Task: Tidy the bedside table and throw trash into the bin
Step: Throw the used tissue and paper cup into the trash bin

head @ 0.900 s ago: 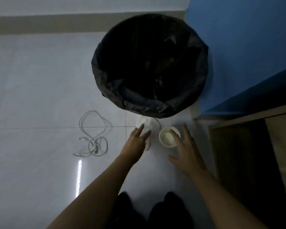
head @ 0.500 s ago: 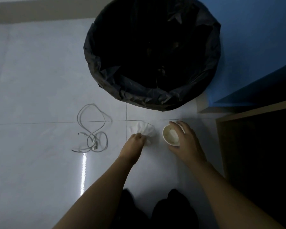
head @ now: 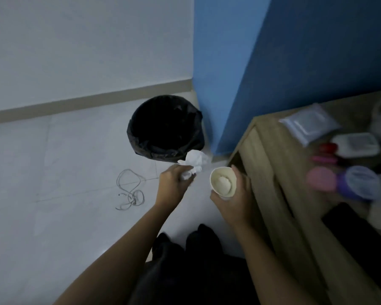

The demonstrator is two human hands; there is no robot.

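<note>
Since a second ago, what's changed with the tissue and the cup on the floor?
Both are off the floor now. The left hand closed on the crumpled tissue and lifted it; the right hand gripped the paper cup and raised it, with something pale inside. The view also pulled back, showing the bedside table. The bin and the loose cable stayed where they were.
</note>
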